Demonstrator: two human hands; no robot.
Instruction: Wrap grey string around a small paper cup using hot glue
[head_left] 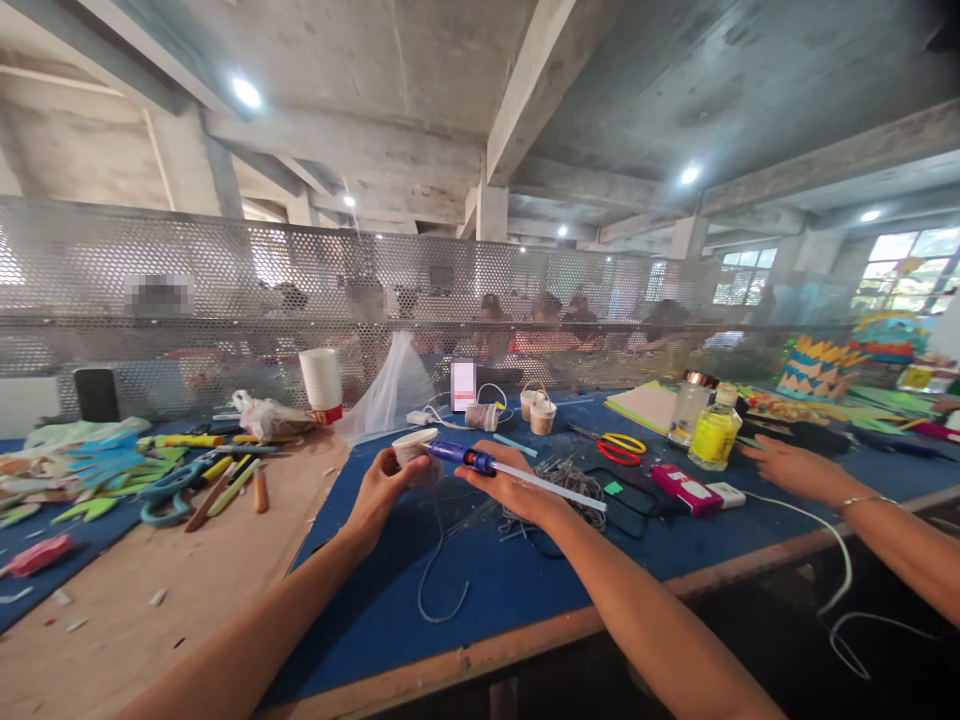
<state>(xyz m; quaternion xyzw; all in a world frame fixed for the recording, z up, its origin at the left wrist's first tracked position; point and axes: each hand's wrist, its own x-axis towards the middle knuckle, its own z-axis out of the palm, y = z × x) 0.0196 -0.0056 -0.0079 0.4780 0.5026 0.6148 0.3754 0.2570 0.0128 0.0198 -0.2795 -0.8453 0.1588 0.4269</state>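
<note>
My left hand (377, 492) grips a small pale cup (415, 440), tilted, its rim facing up and toward the right. A loose grey cord (422, 585) trails from under the cup onto the blue mat (360, 600). In my right hand (521, 492) is a blue glue gun (459, 456), its nozzle end at the cup's rim; whether it touches, I cannot tell. A translucent glue stick (559, 487) sticks out of the back of the gun. Behind my right hand lies a tangled heap of grey cord (574, 485).
Red-and-yellow scissors (622, 448), cord-wrapped small buckets (541, 415), a phone (463, 386) and a yellow bottle (714, 428) stand or lie beyond. Another person's hand (799, 470) reaches in from the right. Stacked paper cups (320, 380) and blue-handled scissors (172, 493) are at left.
</note>
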